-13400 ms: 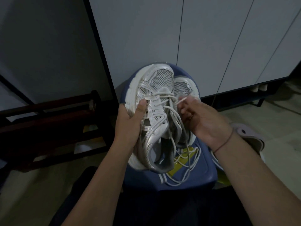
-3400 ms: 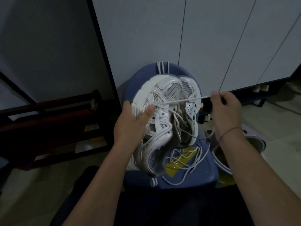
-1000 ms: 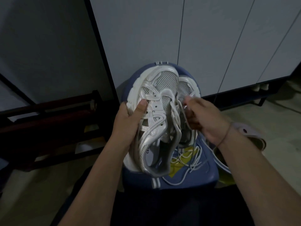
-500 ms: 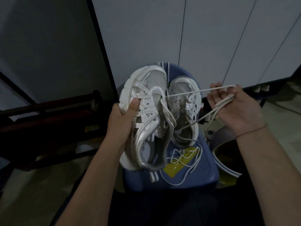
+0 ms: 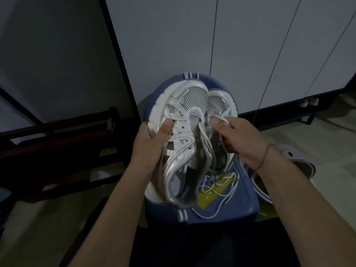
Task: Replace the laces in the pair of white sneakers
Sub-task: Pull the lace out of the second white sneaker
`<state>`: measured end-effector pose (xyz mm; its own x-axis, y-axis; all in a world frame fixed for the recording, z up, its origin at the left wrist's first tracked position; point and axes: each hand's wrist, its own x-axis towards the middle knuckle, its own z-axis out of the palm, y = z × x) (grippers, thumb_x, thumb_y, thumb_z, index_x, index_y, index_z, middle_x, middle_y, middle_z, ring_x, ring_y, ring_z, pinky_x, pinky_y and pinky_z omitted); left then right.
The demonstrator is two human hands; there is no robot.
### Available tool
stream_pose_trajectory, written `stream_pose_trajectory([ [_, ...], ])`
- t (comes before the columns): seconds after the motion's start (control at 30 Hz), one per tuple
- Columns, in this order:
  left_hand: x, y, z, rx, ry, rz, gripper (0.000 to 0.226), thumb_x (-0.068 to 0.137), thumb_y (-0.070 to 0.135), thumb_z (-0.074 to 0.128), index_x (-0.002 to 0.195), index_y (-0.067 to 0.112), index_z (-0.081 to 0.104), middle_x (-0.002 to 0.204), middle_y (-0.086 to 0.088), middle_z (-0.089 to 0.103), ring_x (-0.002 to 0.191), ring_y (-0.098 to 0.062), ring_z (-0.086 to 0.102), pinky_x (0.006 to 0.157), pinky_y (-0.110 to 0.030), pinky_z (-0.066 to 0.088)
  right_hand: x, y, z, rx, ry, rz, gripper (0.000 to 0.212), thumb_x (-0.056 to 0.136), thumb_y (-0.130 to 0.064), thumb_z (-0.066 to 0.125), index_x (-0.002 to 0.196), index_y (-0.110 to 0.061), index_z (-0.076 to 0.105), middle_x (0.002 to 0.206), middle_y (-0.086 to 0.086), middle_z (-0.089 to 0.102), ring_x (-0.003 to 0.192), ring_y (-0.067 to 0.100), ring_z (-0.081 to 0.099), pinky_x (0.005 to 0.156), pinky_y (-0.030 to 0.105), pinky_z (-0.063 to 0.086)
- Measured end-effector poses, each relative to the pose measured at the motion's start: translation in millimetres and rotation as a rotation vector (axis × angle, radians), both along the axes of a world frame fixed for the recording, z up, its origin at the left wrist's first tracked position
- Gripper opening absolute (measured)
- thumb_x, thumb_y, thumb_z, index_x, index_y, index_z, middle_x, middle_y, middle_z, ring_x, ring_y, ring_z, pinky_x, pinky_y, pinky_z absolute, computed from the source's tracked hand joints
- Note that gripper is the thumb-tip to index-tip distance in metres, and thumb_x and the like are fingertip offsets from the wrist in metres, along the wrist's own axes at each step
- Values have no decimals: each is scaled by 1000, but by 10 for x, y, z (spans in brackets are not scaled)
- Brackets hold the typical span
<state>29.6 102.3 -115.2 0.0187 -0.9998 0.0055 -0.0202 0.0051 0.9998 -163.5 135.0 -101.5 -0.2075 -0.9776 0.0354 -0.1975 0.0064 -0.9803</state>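
Through the head camera, my left hand point(image 5: 152, 143) gripped the first sneaker point(image 5: 194, 99) by its outer side. My thumb was pressed across the upper beside the eyelets, and my fingers were wrapped behind the sole where I could not see them. The shoe was tilted, its toe pointing away from me and its heel hanging below that wrist.

My right hand point(image 5: 238, 139), just across the tongue from the left, pinched a bunch of white lace point(image 5: 219, 119) between the thumb and curled fingers. The looped end stuck out past my thumb tip. Strands ran from the pinch down along the open throat of the first sneaker, but I could not tell whether any passed through an eyelet.

The second sneaker point(image 5: 219, 103) lay partly under my right hand on the blue stool point(image 5: 237, 207), its toe close against the first sneaker's toe. Loose laces point(image 5: 221, 184) lay tangled on the seat below my right wrist, over a yellow patch point(image 5: 210, 195).

A thin thread band point(image 5: 264, 157) circled my right wrist. Outside that forearm a pale lilac clog point(image 5: 296, 157) sat on the floor. Pale cabinet doors point(image 5: 240, 45) stood beyond both hands, and a dark wooden rack point(image 5: 57, 135) stood out past my left hand.
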Motion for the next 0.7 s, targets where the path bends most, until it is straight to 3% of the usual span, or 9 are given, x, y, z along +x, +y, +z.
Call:
stream_pose_trajectory([
  [0.13,6,-12,5,5,37,3,32,86,43,67,106,19,59,105,0,72,92,-14,71,76,-29,58,-220,-81,36,-84,-636,-92,42,99,-19,44,58,-14,48,48,-4,44,39,5,39,37,15,33],
  [0.23,20,-32,-3,10,43,17,34,86,44,68,107,19,59,105,-1,72,92,-14,71,80,-32,59,-455,-75,100,-134,-1111,-130,53,101,-25,39,51,-14,52,56,0,58,56,12,63,61,27,57],
  [0.3,26,-45,-11,11,28,26,38,84,46,69,108,17,59,107,-2,71,95,-17,71,86,-39,58,-569,-43,110,-167,-1282,-163,50,100,-28,41,53,-12,51,59,3,61,59,17,67,63,40,60],
  [0.33,26,-49,-16,13,23,29,40,84,47,69,109,17,59,107,-2,71,96,-17,71,87,-40,58,-601,-34,108,-172,-1309,-162,47,96,-24,50,51,-12,51,54,3,57,53,15,64,56,38,59],
  [0.4,17,-41,-15,19,26,24,40,85,47,68,110,17,59,107,-2,71,96,-17,71,86,-39,58,-573,-36,90,-123,-1267,-85,34,76,-14,75,52,-12,50,45,-1,43,37,9,44,40,21,49],
  [0.43,8,-32,-13,19,30,18,39,85,46,68,110,17,59,107,-2,72,95,-17,71,84,-38,58,-535,-46,66,-67,-1159,-64,34,76,-17,74,56,-14,46,44,-4,38,33,7,34,35,15,38],
  [0.53,-17,-3,0,11,38,4,39,85,45,67,109,16,59,106,-2,72,95,-16,71,81,-34,58,-307,-51,10,48,-585,-87,29,98,-29,47,72,-16,43,45,-6,34,30,3,22,32,9,18],
  [0.63,-17,4,6,2,19,-4,43,83,48,67,110,16,59,108,-1,72,97,-17,70,85,-37,58,-44,-6,-10,39,-140,-26,28,92,-40,56,84,-13,57,54,-2,37,40,7,31,37,14,28],
  [0.7,-8,6,12,0,3,-3,41,84,48,67,110,17,59,108,-1,71,98,-17,70,84,-36,58,6,7,-26,10,5,-22,28,89,-38,59,76,-14,62,55,-1,41,46,8,37,45,16,35],
])
